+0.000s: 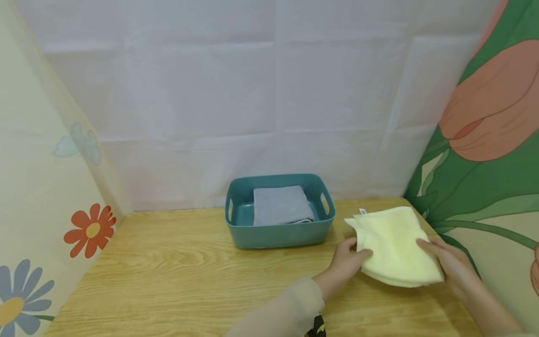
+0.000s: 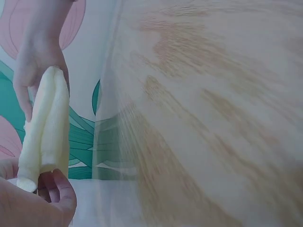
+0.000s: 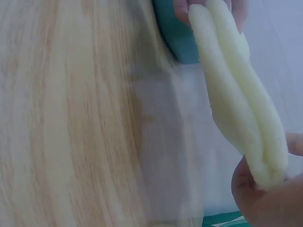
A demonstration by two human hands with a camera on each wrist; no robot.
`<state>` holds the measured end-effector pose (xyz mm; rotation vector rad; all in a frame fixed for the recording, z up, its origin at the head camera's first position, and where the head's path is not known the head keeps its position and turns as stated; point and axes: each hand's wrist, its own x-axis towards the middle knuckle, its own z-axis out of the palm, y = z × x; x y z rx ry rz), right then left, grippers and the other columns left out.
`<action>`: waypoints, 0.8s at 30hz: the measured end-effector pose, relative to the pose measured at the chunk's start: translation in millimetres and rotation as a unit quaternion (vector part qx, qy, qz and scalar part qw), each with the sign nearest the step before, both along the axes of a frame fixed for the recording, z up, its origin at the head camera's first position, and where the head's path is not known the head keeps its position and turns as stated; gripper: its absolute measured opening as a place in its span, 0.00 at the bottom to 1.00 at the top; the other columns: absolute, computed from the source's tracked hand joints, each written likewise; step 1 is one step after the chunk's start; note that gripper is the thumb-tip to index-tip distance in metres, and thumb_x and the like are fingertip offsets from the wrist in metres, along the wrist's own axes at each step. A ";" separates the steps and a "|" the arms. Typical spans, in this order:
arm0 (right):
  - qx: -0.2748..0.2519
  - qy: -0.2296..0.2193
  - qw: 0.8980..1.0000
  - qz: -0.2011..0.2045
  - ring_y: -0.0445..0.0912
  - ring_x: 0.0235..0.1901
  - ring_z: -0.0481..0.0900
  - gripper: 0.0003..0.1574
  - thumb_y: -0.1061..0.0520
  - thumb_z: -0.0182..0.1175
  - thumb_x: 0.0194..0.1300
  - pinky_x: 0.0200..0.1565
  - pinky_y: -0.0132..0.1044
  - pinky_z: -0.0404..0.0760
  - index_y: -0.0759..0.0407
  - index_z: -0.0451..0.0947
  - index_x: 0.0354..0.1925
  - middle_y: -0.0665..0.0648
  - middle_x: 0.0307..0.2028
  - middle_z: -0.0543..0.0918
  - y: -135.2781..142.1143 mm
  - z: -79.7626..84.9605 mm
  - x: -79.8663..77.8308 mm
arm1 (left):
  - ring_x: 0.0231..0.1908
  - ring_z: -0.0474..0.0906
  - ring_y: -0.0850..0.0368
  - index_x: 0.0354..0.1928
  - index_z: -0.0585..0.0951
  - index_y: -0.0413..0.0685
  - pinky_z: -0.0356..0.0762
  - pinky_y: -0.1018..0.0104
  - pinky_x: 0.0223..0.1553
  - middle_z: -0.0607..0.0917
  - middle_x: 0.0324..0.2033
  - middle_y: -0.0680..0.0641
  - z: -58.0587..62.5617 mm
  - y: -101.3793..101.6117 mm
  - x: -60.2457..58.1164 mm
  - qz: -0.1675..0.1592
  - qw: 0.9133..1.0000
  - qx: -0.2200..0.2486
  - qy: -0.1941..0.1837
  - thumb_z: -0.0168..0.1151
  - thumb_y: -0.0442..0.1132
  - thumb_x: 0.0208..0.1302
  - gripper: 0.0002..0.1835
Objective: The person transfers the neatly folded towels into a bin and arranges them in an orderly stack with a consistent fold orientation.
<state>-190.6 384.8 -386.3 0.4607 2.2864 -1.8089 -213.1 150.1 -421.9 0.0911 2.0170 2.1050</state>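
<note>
A folded pale-yellow towel (image 1: 396, 248) is held up over the right part of the table, a small white tag at its far edge. My left hand (image 1: 346, 262) pinches its left side, thumb on top and fingers underneath. On the right side my right hand (image 1: 452, 262) grips it the same way, thumb over the top. Both wrist views show the towel's thick folded edge, with the left fingers (image 2: 59, 189) and the right fingers (image 3: 244, 177) beneath it. Left of the towel stands a teal basket (image 1: 278, 238) with a folded grey towel (image 1: 280, 205) lying inside.
The wooden table (image 1: 168, 271) ends at a white cloth backdrop (image 1: 202, 93) behind the basket. Flower-printed panels stand at the left (image 1: 63, 187) and right (image 1: 484, 196), the right one close to my right hand.
</note>
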 end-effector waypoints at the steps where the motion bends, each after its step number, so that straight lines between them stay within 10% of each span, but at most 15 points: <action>1: -0.001 -0.002 1.000 0.001 0.33 0.36 0.76 0.57 0.37 0.54 0.72 0.41 0.31 0.79 0.64 0.34 0.76 0.66 0.76 0.43 -0.7 0.3 1.3 | 0.32 0.76 0.64 0.45 0.84 0.45 0.79 0.69 0.38 0.80 0.32 0.57 0.5 -2.9 1.5 -0.007 1.000 -0.004 0.008 0.67 0.34 0.61 0.10; 6: -0.032 -0.014 0.999 0.002 0.27 0.36 0.73 0.57 0.38 0.53 0.73 0.41 0.28 0.77 0.60 0.27 0.75 0.61 0.76 0.27 -4.3 1.6 6.8 | 0.32 0.76 0.67 0.47 0.84 0.44 0.77 0.72 0.37 0.81 0.32 0.58 5.3 -16.3 7.9 -0.039 0.998 -0.023 0.043 0.67 0.35 0.61 0.12; 11: -0.057 0.000 0.998 0.001 0.33 0.38 0.76 0.51 0.42 0.54 0.74 0.41 0.33 0.79 0.58 0.39 0.78 0.48 0.59 0.75 -9.2 3.1 13.0 | 0.32 0.76 0.67 0.49 0.83 0.44 0.78 0.72 0.37 0.81 0.32 0.59 10.8 -24.9 11.0 -0.054 0.997 -0.039 0.046 0.67 0.35 0.61 0.14; 14: -0.072 0.012 0.997 0.002 0.39 0.38 0.78 0.30 0.44 0.55 0.74 0.41 0.37 0.81 0.43 0.62 0.69 0.34 0.39 0.76 -11.7 3.3 17.8 | 0.32 0.77 0.66 0.50 0.83 0.44 0.78 0.72 0.36 0.81 0.32 0.58 13.3 -28.2 13.2 -0.059 0.997 -0.039 0.042 0.68 0.35 0.61 0.14; 17: -0.077 0.015 0.997 0.000 0.40 0.38 0.79 0.09 0.44 0.55 0.74 0.41 0.38 0.81 0.36 0.69 0.50 0.38 0.39 0.77 -13.3 4.2 21.0 | 0.32 0.77 0.66 0.50 0.83 0.45 0.78 0.72 0.37 0.81 0.33 0.58 16.6 -30.8 16.1 -0.061 0.997 -0.036 0.036 0.68 0.35 0.61 0.15; 24: -0.078 0.013 0.997 0.003 0.40 0.39 0.78 0.10 0.44 0.55 0.74 0.42 0.39 0.81 0.39 0.71 0.51 0.37 0.41 0.76 -18.4 7.3 25.4 | 0.33 0.77 0.66 0.49 0.83 0.46 0.78 0.72 0.38 0.82 0.34 0.57 21.1 -41.1 22.8 -0.070 0.996 -0.030 0.043 0.68 0.34 0.61 0.14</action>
